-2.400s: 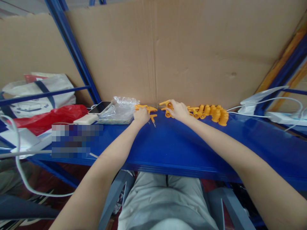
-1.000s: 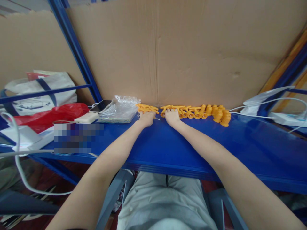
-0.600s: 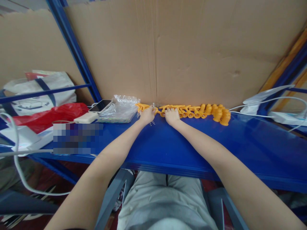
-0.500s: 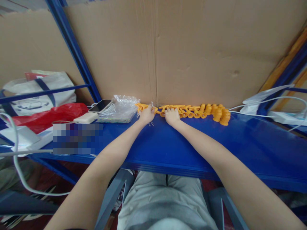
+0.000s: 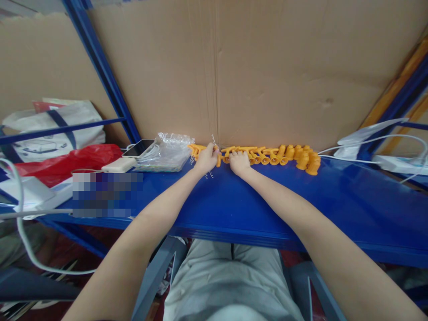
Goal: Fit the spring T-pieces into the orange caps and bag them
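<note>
The left hand pinches at least one yellow corkscrew, mid-handling that seems to want steadiness next, while the right hand curls over the yellow row, grip unclear from here.

Smooth yellow-orange plastic flared pieces, glossy blue metal-looking shelf
Silvery spiral coils look metallic; the brown cardboard panel is matt and creased, the clear plastic bag shiny and crinkled.

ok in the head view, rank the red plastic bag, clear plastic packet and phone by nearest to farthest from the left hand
1. Clear plastic packet: just left of the left hand.
2. Phone: farther left, screen dark.
3. Red plastic bag: leftmost of the three.
</note>
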`<action>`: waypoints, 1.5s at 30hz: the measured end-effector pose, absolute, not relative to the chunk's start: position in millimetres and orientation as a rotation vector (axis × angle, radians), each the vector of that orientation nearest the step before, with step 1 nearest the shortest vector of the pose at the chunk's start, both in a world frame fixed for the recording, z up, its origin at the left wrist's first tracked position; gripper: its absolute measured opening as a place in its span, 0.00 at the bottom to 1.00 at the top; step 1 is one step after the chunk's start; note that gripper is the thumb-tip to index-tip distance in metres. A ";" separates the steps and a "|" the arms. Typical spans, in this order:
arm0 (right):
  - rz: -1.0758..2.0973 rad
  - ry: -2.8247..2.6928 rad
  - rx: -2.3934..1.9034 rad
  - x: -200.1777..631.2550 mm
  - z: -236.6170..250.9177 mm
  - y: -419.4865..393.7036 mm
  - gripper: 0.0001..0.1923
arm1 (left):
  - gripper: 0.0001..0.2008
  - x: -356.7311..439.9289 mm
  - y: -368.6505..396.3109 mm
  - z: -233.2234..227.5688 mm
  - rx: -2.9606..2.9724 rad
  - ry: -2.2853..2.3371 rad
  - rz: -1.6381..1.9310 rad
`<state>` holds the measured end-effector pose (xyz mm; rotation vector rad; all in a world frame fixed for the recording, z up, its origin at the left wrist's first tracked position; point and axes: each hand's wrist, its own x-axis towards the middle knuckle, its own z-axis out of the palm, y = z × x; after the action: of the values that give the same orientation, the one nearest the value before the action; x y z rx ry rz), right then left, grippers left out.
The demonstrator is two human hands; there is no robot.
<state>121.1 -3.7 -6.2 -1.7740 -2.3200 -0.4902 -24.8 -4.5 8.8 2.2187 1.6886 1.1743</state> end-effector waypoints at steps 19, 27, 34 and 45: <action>-0.505 -2.382 -1.810 125.7 0.9 -10.2 0.25 | 0.05 -25.2 -6.7 3.7 2.621 1.586 0.609; -0.610 -2.459 -1.707 158.8 9.6 -41.4 0.23 | 0.07 -23.9 -7.8 3.9 2.708 1.569 0.425; -0.322 -2.322 -2.074 235.2 20.3 -55.2 0.27 | 0.07 -26.4 -6.7 0.5 2.748 1.452 0.437; -0.447 -1.682 -2.401 333.4 23.2 -47.5 0.25 | 0.09 -22.6 -13.3 -0.7 2.789 1.359 0.436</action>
<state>333.4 -47.5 23.2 -2.4009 -1.6820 -0.4470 -22.6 -13.3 -0.7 2.7886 1.3586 0.4363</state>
